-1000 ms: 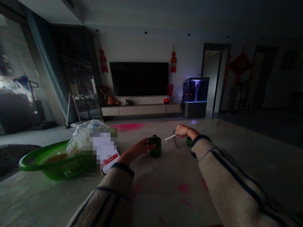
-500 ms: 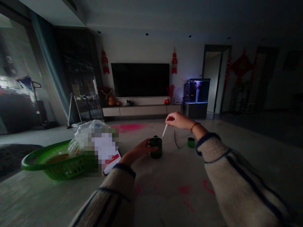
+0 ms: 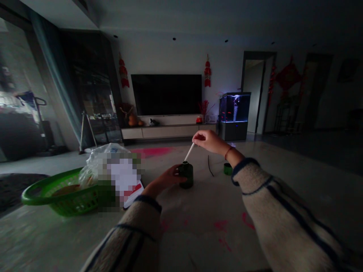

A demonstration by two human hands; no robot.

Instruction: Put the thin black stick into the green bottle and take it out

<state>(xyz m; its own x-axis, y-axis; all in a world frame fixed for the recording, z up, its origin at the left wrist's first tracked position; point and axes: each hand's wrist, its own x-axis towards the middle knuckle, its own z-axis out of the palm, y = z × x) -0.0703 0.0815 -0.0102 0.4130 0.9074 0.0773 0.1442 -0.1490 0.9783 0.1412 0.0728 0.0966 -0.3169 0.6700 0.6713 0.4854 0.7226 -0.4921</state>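
Observation:
My left hand (image 3: pixel 170 176) is wrapped round a dark green bottle (image 3: pixel 187 182) that stands upright on the table, its open neck facing up. Between the fingertips of my right hand (image 3: pixel 208 141) is the upper end of a thin white stick (image 3: pixel 189 152). The stick leans down to the left, its lower end at the bottle's mouth; I cannot tell how far inside it reaches. A short green cylindrical piece (image 3: pixel 227 169) rests to the right, below my right wrist. Between it and the bottle lies a thin dark curved strip (image 3: pixel 210 166).
To the left on the table (image 3: pixel 195 211) stand a green plastic basket (image 3: pixel 70 206) and a clear plastic bag (image 3: pixel 106 153), beside a partly blurred white item (image 3: pixel 133 196). Pink stains mark the tabletop. A television (image 3: pixel 167 94) and a lit fish tank (image 3: pixel 235 109) are farther back.
My right hand has moved left and slightly up, bringing the stick's lower end from beside the bottle to its mouth. My left hand keeps its hold on the bottle.

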